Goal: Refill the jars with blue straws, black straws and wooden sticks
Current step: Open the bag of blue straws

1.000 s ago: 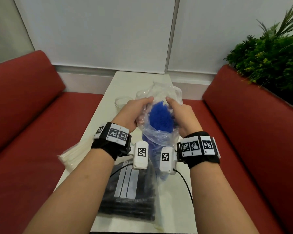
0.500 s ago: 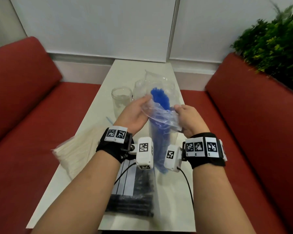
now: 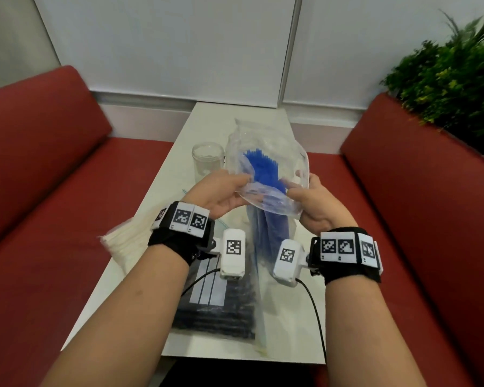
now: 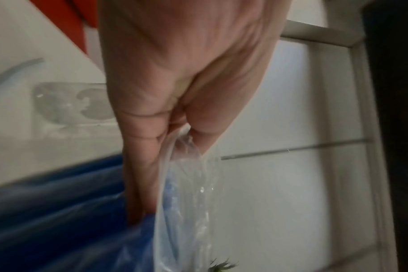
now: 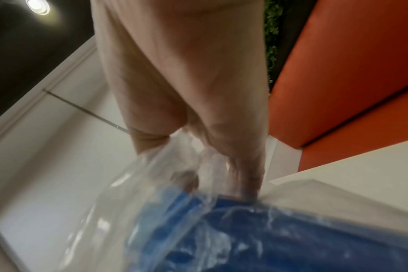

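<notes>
A clear plastic bag (image 3: 266, 202) full of blue straws (image 3: 263, 169) stands upright over the white table (image 3: 157, 196). My left hand (image 3: 221, 191) pinches the bag's near rim on the left, and my right hand (image 3: 310, 196) pinches it on the right, holding the mouth spread. The left wrist view shows fingers (image 4: 149, 174) pinching clear film (image 4: 186, 184) beside blue straws (image 4: 58, 220). The right wrist view shows the same pinch on film (image 5: 174, 165) above blue straws (image 5: 291, 239). An empty glass jar (image 3: 207, 160) stands just left of the bag. A second jar behind the bag is mostly hidden.
A bag of black straws (image 3: 218, 311) lies flat at the table's near edge under my wrists. A bag of pale wooden sticks (image 3: 126, 247) overhangs the left edge. Red benches (image 3: 53, 219) flank the table, and green plants (image 3: 453, 88) rise at the right.
The bag's near rim has been pulled down and toward me, both hands lower than before, so the blue straw tips stand more exposed. The head view has shifted and the jar shows fully.
</notes>
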Demonstrator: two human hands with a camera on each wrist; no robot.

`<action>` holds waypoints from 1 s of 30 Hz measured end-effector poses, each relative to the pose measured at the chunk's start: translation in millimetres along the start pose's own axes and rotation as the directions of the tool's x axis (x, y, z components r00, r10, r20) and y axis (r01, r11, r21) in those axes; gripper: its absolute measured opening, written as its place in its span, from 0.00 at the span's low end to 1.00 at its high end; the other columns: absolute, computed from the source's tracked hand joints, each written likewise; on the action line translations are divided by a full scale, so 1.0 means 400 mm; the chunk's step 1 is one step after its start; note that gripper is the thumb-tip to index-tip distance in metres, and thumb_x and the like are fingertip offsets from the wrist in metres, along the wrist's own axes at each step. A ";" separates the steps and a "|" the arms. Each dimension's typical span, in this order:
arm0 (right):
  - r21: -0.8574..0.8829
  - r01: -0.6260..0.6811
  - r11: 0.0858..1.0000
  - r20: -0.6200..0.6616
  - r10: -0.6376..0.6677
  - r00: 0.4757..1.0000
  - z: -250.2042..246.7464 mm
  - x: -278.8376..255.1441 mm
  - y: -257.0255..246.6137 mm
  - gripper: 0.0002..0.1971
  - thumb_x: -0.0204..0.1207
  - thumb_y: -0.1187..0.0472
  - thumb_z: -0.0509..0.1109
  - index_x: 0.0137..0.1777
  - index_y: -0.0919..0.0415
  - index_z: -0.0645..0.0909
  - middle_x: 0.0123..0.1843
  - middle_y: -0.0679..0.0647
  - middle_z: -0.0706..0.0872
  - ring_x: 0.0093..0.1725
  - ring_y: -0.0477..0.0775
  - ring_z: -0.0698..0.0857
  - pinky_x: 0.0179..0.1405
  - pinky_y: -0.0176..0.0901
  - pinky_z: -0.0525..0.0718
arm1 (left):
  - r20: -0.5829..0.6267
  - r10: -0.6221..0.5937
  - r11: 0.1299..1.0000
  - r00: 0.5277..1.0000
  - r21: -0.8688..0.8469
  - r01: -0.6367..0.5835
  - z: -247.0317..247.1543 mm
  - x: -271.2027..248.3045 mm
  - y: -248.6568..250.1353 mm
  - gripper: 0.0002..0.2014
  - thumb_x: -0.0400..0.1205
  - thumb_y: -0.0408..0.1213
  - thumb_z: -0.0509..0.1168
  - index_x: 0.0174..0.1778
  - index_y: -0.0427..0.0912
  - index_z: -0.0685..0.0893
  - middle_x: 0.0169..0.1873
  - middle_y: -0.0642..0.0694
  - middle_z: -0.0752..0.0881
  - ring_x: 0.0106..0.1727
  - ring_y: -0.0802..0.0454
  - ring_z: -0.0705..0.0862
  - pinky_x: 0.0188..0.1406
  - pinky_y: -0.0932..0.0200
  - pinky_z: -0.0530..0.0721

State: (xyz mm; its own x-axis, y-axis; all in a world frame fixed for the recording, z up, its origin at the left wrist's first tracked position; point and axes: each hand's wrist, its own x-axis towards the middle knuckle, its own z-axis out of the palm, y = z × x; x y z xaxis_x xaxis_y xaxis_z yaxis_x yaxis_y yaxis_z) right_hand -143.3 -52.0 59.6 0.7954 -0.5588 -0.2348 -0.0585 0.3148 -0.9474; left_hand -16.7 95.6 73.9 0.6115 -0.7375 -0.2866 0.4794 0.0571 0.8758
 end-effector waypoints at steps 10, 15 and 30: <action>-0.029 0.057 0.998 0.221 -0.049 0.974 -0.013 0.012 0.047 0.58 0.66 0.86 0.64 0.88 0.37 0.51 0.76 0.52 0.82 0.67 0.58 0.88 0.69 0.68 0.83 | 0.030 -0.064 0.924 0.997 -0.375 0.071 0.035 0.017 -0.083 0.07 0.90 0.28 0.57 0.52 0.34 0.81 0.44 0.39 0.82 0.44 0.47 0.84 0.56 0.50 0.84; -0.176 0.088 0.980 0.209 -0.050 0.977 0.007 0.011 0.054 0.57 0.72 0.83 0.67 0.89 0.38 0.42 0.82 0.64 0.72 0.73 0.64 0.82 0.55 0.53 0.92 | 0.133 0.018 0.999 0.991 -0.037 -0.014 0.039 -0.017 -0.090 0.18 0.84 0.28 0.71 0.70 0.42 0.79 0.60 0.39 0.90 0.59 0.41 0.90 0.60 0.45 0.88; 0.181 0.080 0.980 0.231 -0.122 0.965 0.005 -0.015 0.092 0.33 0.76 0.87 0.57 0.73 0.54 0.75 0.70 0.62 0.86 0.67 0.65 0.87 0.66 0.62 0.86 | -0.107 -0.112 0.894 0.988 -0.446 0.053 0.036 0.011 -0.113 0.20 0.86 0.15 0.46 0.58 0.30 0.83 0.67 0.28 0.84 0.67 0.38 0.84 0.81 0.38 0.73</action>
State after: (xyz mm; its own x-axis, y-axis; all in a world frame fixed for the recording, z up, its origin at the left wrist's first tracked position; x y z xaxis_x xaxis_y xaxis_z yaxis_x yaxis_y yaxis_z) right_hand -149.0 -35.7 26.6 0.9143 -0.4004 -0.0609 0.1157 0.4022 -0.9082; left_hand -44.8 80.0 38.9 0.6178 -0.6632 -0.4225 0.7413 0.3120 0.5942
